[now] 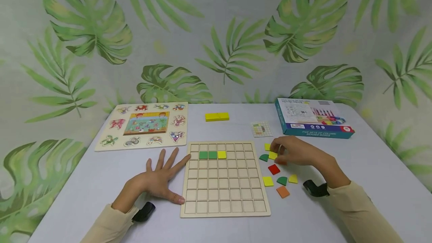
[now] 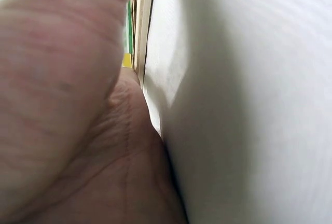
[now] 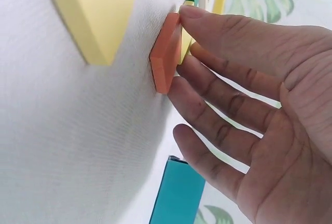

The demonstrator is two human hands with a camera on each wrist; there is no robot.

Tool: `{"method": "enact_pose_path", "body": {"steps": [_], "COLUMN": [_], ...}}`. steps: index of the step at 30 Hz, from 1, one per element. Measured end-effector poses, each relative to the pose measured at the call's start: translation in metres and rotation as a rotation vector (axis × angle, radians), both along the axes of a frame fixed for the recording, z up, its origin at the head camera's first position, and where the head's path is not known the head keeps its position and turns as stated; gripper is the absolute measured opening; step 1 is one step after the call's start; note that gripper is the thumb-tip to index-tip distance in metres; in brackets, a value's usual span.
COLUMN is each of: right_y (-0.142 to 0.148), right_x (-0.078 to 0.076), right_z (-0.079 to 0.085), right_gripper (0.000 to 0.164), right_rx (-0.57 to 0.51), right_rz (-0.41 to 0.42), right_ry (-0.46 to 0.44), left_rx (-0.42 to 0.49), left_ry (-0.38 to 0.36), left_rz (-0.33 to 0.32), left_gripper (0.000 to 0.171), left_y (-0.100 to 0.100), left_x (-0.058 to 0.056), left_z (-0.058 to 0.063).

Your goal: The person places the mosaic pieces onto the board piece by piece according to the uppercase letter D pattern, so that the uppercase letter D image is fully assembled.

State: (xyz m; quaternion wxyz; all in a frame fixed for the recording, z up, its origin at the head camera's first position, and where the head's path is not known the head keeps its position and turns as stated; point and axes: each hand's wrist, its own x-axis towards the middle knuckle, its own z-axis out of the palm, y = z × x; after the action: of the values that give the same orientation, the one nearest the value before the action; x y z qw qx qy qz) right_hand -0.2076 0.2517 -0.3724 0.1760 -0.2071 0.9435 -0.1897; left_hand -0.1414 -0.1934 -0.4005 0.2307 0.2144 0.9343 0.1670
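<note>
My left hand [image 1: 158, 179] is spread flat on the table, thumb and index fingertip at the left edge of the wooden grid board [image 1: 236, 213]. Two green squares [image 1: 203, 155] and a yellow square [image 1: 221, 154] sit side by side in its second row. To the board's right, my right hand [image 1: 297, 152] reaches down over loose tiles with its fingers loosely bent. In the right wrist view, its thumb [image 3: 194, 12] and fingertips stand apart around an orange tile [image 3: 165, 58] and a yellow tile [image 3: 185, 37], which lie on the table close to the fingers.
More tiles lie near the right hand: a red square [image 1: 274, 169], green quarter-rounds [image 1: 282, 180], yellow pieces [image 1: 268, 181] and an orange square [image 1: 283, 192]. Behind stand a pattern card [image 1: 261, 129], a yellow block [image 1: 217, 117], a teal-edged box [image 1: 314, 117] and a sea-animal puzzle [image 1: 111, 145].
</note>
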Motion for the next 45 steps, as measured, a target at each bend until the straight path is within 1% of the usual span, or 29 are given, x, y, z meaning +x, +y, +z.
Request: {"method": "enact_pose_path", "body": {"steps": [8,12,17,25,29,35,39,45], "right_y": [-0.001,-0.001,-0.002,-0.003,-0.003,-0.001,-0.002,-0.004], "right_x": [0.0,0.0,0.0,0.001,0.001,0.002,0.003,0.005], "right_z": [-0.001,-0.002,-0.003,-0.006,-0.008,-0.01,-0.007,0.003], "right_gripper": [0.029,0.028,0.027,0.026,0.026,0.025,0.025,0.025], "right_rx": [0.001,0.007,0.004,-0.002,0.001,0.002,0.018,0.028], "right_rz": [-0.008,-0.008,-0.002,-0.02,-0.01,-0.005,-0.002,-0.008], "right_ry": [-0.003,0.0,0.003,-0.002,0.007,0.012,0.015,0.024], "left_rx": [0.001,-0.012,-0.004,0.0,-0.013,0.009,0.005,-0.013], "left_ry": [-0.002,0.003,0.004,-0.002,-0.003,-0.013,-0.012,0.013], "left_rz": [-0.012,-0.016,-0.012,-0.014,-0.012,-0.013,-0.002,0.005], "left_gripper": [0.127,0.127,0.128,0.127,0.128,0.128,0.128,0.129], "left_y": [0.002,0.002,0.001,0.001,0.001,0.002,0.003,0.001], "left_x": [0.001,0.001,0.0,-0.002,-0.001,0.002,0.005,0.002], "left_z": [0.001,0.0,-0.002,-0.004,-0.005,-0.003,-0.001,-0.001]}}
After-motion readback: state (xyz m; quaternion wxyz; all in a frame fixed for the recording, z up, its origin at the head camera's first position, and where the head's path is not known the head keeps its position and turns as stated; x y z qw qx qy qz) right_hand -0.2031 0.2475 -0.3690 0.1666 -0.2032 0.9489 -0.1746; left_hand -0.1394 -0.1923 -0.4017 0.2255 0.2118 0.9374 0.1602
